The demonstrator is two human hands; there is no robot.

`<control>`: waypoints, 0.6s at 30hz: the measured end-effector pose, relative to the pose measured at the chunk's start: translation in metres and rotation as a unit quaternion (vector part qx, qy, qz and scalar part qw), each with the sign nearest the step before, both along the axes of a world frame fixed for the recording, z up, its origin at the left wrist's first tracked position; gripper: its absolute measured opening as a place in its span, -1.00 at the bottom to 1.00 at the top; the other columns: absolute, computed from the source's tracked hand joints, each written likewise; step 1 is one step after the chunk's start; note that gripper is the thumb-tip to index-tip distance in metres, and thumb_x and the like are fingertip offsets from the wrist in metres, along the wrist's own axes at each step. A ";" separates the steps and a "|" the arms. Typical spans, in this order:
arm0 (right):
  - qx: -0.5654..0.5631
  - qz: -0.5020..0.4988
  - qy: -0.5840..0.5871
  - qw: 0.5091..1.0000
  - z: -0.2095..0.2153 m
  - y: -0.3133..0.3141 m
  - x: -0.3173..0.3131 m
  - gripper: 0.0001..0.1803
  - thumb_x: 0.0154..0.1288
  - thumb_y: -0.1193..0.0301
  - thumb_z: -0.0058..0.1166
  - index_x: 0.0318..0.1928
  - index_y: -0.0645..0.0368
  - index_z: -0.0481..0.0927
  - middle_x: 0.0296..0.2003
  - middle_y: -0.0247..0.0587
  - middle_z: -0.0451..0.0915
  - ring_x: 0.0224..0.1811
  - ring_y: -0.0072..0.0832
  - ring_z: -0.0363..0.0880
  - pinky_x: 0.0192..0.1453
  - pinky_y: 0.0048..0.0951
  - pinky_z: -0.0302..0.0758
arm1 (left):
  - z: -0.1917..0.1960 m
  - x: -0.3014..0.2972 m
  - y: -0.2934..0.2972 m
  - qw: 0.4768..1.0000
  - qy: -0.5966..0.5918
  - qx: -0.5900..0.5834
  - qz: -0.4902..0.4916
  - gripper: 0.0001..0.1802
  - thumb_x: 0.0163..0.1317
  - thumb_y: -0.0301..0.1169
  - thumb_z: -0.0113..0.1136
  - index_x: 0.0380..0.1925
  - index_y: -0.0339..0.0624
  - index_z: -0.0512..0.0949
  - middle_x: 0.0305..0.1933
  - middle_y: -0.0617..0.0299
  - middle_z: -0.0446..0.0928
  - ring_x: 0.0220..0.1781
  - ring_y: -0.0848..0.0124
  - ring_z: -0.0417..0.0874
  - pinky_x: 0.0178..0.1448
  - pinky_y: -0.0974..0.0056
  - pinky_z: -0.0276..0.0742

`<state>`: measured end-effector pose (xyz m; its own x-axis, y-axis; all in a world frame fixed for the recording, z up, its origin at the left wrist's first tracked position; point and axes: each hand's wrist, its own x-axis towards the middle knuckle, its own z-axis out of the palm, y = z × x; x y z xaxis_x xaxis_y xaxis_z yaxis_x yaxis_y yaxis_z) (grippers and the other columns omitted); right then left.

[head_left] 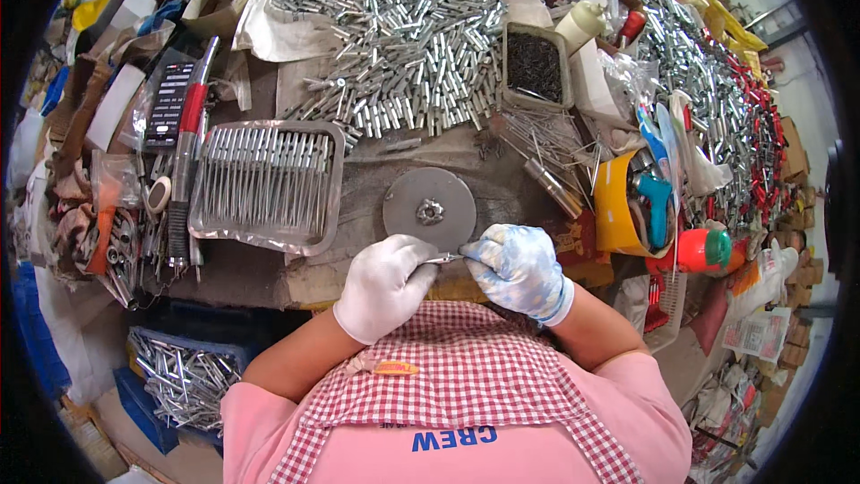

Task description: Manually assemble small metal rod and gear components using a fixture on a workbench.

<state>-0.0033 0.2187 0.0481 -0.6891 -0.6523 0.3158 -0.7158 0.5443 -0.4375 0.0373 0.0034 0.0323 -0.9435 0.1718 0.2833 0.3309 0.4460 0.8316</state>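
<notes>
My left hand point(387, 289), in a white glove, pinches a small silver metal part point(442, 259) between thumb and forefinger. At the right end of that part, my right hand point(521, 272), in a white glove with blue patches, has its fingertips pressed together. Whether the right fingers hold the part's end or something tiny of their own is hidden. Just beyond both hands stands a grey round disc point(401, 206) with a small ring-like metal piece point(430, 211) at its middle. To the left, a clear tray point(337, 188) holds a row of silver shafts with thin rods.
A large heap of silver metal tubes point(421, 36) covers the bench's far side. A box of small dark pins point(534, 63) stands beside it. At right are a yellow container point(616, 206) and a red bottle with a green cap point(703, 251). A blue crate point(184, 327) sits lower left.
</notes>
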 end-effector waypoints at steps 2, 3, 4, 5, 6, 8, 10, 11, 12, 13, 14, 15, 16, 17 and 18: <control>0.018 0.005 0.013 1.000 -0.007 -0.001 -0.002 -0.79 -0.02 0.41 0.28 -0.28 0.03 0.68 -0.44 -0.32 0.54 -0.44 -0.30 0.61 -0.44 -0.28 0.52 | -0.007 -0.003 0.000 1.000 0.019 -0.004 -0.007 -0.86 -0.03 -0.62 0.28 -0.39 -0.28 0.64 -0.31 0.02 0.65 -0.28 0.09 0.71 -0.19 0.17 0.63; 0.021 0.009 0.008 1.000 -0.010 -0.001 -0.004 -0.80 -0.01 0.40 0.28 -0.29 0.03 0.68 -0.44 -0.31 0.53 -0.42 -0.30 0.61 -0.43 -0.28 0.52 | -0.010 -0.005 0.000 0.999 0.034 -0.011 -0.012 -0.85 -0.03 -0.62 0.29 -0.38 -0.27 0.64 -0.32 0.02 0.64 -0.29 0.09 0.70 -0.20 0.17 0.62; 0.024 0.013 0.003 1.000 -0.013 -0.002 -0.006 -0.81 0.00 0.39 0.29 -0.29 0.02 0.67 -0.45 -0.31 0.52 -0.41 -0.31 0.62 -0.43 -0.28 0.53 | -0.012 -0.006 -0.001 0.999 0.036 -0.008 -0.013 -0.85 -0.03 -0.62 0.29 -0.38 -0.27 0.64 -0.32 0.02 0.64 -0.29 0.09 0.70 -0.20 0.17 0.62; 0.027 0.012 0.004 1.000 -0.017 -0.003 -0.009 -0.81 0.00 0.39 0.29 -0.29 0.02 0.67 -0.45 -0.31 0.52 -0.41 -0.31 0.62 -0.43 -0.28 0.53 | -0.014 -0.008 -0.002 1.000 0.022 -0.004 -0.014 -0.86 -0.01 -0.60 0.29 -0.37 -0.27 0.63 -0.32 0.02 0.64 -0.28 0.08 0.69 -0.19 0.15 0.62; 0.019 0.014 -0.006 1.000 -0.021 -0.004 -0.012 -0.80 -0.01 0.40 0.30 -0.29 0.05 0.67 -0.45 -0.27 0.55 -0.43 -0.26 0.61 -0.41 -0.25 0.52 | -0.017 -0.009 -0.003 1.000 0.007 0.000 -0.012 -0.86 0.01 -0.58 0.30 -0.36 -0.28 0.63 -0.31 0.02 0.63 -0.28 0.08 0.69 -0.18 0.13 0.61; 0.027 0.041 -0.067 0.996 -0.017 -0.003 -0.026 -0.75 0.02 0.36 0.31 -0.24 0.11 0.68 -0.38 -0.18 0.61 -0.33 -0.16 0.63 -0.27 -0.19 0.55 | -0.027 -0.011 -0.006 1.000 0.011 0.004 -0.001 -0.86 0.00 -0.59 0.30 -0.37 -0.27 0.63 -0.32 0.03 0.63 -0.30 0.08 0.68 -0.20 0.14 0.61; -0.040 0.027 -0.119 0.992 -0.023 0.009 -0.052 -0.63 0.03 0.30 0.38 -0.13 0.16 0.69 -0.27 -0.12 0.67 -0.19 -0.14 0.66 -0.10 -0.26 0.60 | -0.030 -0.013 -0.009 1.000 0.016 0.007 0.010 -0.85 -0.01 -0.61 0.30 -0.37 -0.26 0.62 -0.34 0.04 0.63 -0.32 0.09 0.68 -0.22 0.15 0.60; -0.089 0.011 -0.163 0.983 -0.033 0.019 -0.069 -0.59 0.04 0.28 0.39 -0.09 0.16 0.69 -0.22 -0.09 0.68 -0.15 -0.11 0.66 -0.05 -0.27 0.60 | -0.031 -0.014 -0.010 1.000 0.007 0.008 0.029 -0.85 -0.01 -0.60 0.31 -0.37 -0.26 0.62 -0.34 0.04 0.63 -0.31 0.09 0.68 -0.22 0.15 0.59; -0.112 -0.071 -0.203 0.970 -0.036 0.029 -0.087 -0.59 0.07 0.25 0.38 -0.08 0.17 0.70 -0.22 -0.06 0.69 -0.14 -0.08 0.67 -0.03 -0.25 0.60 | -0.031 -0.016 -0.010 0.999 -0.003 0.010 0.047 -0.85 0.00 -0.60 0.31 -0.37 -0.26 0.63 -0.34 0.04 0.63 -0.31 0.09 0.68 -0.22 0.15 0.59; -0.135 -0.150 -0.240 0.949 -0.036 0.033 -0.105 -0.59 0.09 0.22 0.37 -0.07 0.17 0.71 -0.23 -0.02 0.69 -0.13 -0.06 0.67 0.00 -0.23 0.60 | -0.031 -0.017 -0.010 0.999 -0.003 0.012 0.049 -0.85 0.00 -0.60 0.31 -0.37 -0.26 0.63 -0.34 0.04 0.63 -0.31 0.09 0.68 -0.22 0.15 0.59; -0.016 -0.211 -0.205 0.956 -0.034 0.032 -0.124 -0.62 0.12 0.19 0.33 -0.11 0.17 0.72 -0.24 0.00 0.70 -0.12 -0.06 0.68 0.01 -0.23 0.59 | -0.031 -0.018 -0.009 0.999 -0.009 0.017 0.047 -0.86 0.00 -0.60 0.31 -0.38 -0.26 0.63 -0.34 0.04 0.64 -0.31 0.09 0.68 -0.22 0.15 0.59; 0.102 -0.267 -0.165 0.944 -0.031 0.030 -0.139 -0.63 0.15 0.17 0.28 -0.15 0.17 0.73 -0.25 0.03 0.71 -0.12 -0.06 0.68 0.03 -0.22 0.59 | -0.030 -0.018 -0.009 0.999 -0.015 0.022 0.045 -0.87 0.00 -0.59 0.31 -0.38 -0.26 0.63 -0.33 0.03 0.64 -0.31 0.10 0.68 -0.22 0.15 0.59; 0.103 -0.265 -0.165 0.945 -0.032 0.022 -0.148 -0.63 0.15 0.17 0.28 -0.15 0.17 0.73 -0.25 0.03 0.71 -0.12 -0.06 0.68 0.03 -0.22 0.59 | -0.030 -0.018 -0.009 0.999 -0.015 0.022 0.047 -0.87 0.00 -0.59 0.31 -0.38 -0.26 0.63 -0.33 0.03 0.64 -0.31 0.10 0.68 -0.22 0.15 0.59; 0.175 -0.279 -0.152 0.932 -0.034 0.010 -0.154 -0.66 0.17 0.16 0.24 -0.20 0.15 0.74 -0.25 0.03 0.71 -0.12 -0.06 0.69 0.02 -0.21 0.60 | -0.031 -0.018 -0.008 0.999 -0.016 0.028 0.041 -0.88 0.01 -0.59 0.32 -0.39 -0.26 0.63 -0.33 0.03 0.64 -0.31 0.10 0.68 -0.22 0.15 0.59; 0.247 -0.291 -0.138 0.914 -0.035 -0.001 -0.161 -0.68 0.18 0.15 0.20 -0.25 0.14 0.75 -0.26 0.03 0.72 -0.12 -0.07 0.71 0.01 -0.20 0.60 | -0.031 -0.019 -0.007 0.999 -0.016 0.036 0.036 -0.89 0.01 -0.59 0.32 -0.40 -0.26 0.63 -0.34 0.03 0.64 -0.31 0.10 0.68 -0.22 0.15 0.59</control>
<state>-0.1640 0.2182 0.0128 -0.9737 -0.1660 -0.1560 -0.1418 0.9776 -0.1553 0.0185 -0.0036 0.0013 -0.9613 0.0840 0.2624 0.2735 0.4067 0.8717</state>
